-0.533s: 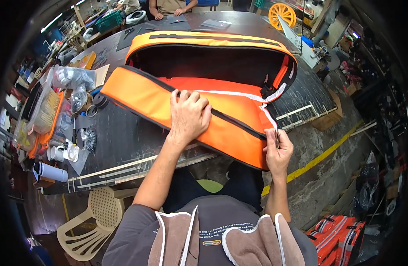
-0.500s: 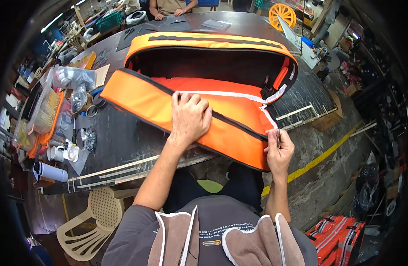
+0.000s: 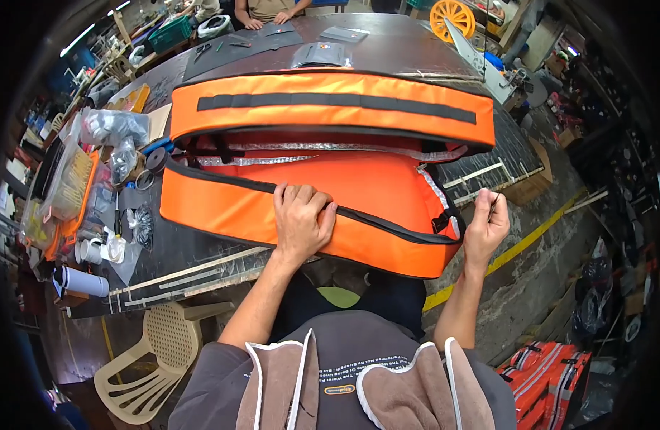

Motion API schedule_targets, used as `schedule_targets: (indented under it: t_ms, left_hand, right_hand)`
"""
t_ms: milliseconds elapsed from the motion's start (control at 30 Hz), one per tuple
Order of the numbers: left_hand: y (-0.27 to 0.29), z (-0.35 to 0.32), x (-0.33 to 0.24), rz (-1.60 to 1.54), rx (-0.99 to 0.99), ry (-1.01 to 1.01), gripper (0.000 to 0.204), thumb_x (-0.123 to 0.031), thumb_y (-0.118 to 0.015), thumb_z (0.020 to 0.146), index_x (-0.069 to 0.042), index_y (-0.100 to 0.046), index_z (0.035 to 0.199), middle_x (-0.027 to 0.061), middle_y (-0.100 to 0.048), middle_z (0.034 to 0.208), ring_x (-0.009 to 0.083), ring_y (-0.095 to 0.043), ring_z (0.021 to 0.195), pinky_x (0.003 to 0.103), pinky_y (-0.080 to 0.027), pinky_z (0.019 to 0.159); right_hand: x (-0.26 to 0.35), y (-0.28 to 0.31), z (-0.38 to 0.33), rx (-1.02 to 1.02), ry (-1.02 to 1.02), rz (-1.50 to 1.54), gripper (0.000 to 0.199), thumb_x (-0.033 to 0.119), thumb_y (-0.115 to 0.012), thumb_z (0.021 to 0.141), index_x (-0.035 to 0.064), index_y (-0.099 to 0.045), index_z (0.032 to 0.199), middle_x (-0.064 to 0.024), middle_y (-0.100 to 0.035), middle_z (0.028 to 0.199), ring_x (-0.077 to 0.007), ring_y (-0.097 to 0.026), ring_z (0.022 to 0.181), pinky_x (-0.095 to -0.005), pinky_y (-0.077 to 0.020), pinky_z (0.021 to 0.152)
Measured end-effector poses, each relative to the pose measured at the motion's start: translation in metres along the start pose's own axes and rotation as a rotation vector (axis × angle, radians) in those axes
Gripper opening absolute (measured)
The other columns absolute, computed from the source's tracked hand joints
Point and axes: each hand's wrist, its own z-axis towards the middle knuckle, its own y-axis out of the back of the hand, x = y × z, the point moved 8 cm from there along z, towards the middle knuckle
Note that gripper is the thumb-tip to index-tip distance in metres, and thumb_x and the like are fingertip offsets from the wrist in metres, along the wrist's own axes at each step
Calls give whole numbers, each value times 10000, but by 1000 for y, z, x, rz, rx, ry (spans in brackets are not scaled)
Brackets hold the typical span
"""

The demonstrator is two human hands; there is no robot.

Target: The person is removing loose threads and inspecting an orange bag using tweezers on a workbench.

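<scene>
Orange bag [image 3: 373, 245], centre of frame. Left hand [image 3: 301, 221], fingers curled over and gripping the front rim [image 3: 387, 226], should hold it taut; right hand [image 3: 485, 231], right of centre, pinched closed, contents indiscernible.

Cluttered indoor workshop, tube-lit, concrete floor.
Black-topped worktable [image 3: 402, 54] across centre, curved by lens; pale strips [image 3: 194, 276] along its near edge at 8 o'clock, more at 3. Beige plastic armchair [image 3: 171, 331], perforated back, slatted seat, at 8 o'clock. Stained grey concrete floor [image 3: 531, 287] at 4 o'clock; yellow floor line [image 3: 538, 236] runs diagonally from 3 to 4, thinner one at 8. Cardboard box [image 3: 534, 185] beside table edge, 3 o'clock. Fluorescent tube [image 3: 77, 41] lit at 10 o'clock; small bright lamp [image 3: 572, 50] at 2. Green plastic crate [image 3: 170, 36] between 10 and 11. Yellow spoked wheel [image 3: 452, 20] at 1. Right rim dark, piled clutter, details unreadable.
</scene>
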Motion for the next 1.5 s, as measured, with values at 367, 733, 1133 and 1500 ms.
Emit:
schedule_targets:
  t_ms: [367,733,1133,1500]
  left_hand:
    - [-27,-60,19,-247,174,174,312,-298,-800,901,-85,-833,1126,168,-791,989,431,-739,887,500,-576,775]
    - [1,-184,17,27,460,81,487,-428,-675,1046,-110,-725,1412,208,-711,1441,466,-645,1354,605,-463,1191]
    - [194,-219,88,139,-109,215,147,-22,-623,837,1,-728,937,161,-726,936,443,-705,1132,595,-429,1214]
    - [131,-314,82,-695,-785,1282,420,-356,-594,1178,-118,-571,1523,190,-577,1609,320,-562,1492,558,-541,1143]
  right_hand:
    - [-36,54,12,-241,-155,29,383,223,-641,1183,41,-534,863,76,-459,781,-47,-396,751,-266,-348,655]
    - [-131,109,4,-108,-295,-117,463,122,-873,1024,140,-447,844,83,-377,865,-64,-366,777,-235,-358,695]
    - [-268,173,-65,-1,-462,-197,431,388,-683,1148,82,-659,845,-7,-682,839,-125,-601,755,-362,-517,701]
    - [-266,114,-73,-65,-702,324,391,359,-657,1144,9,-732,985,-94,-769,1095,-214,-740,986,-384,-613,897]
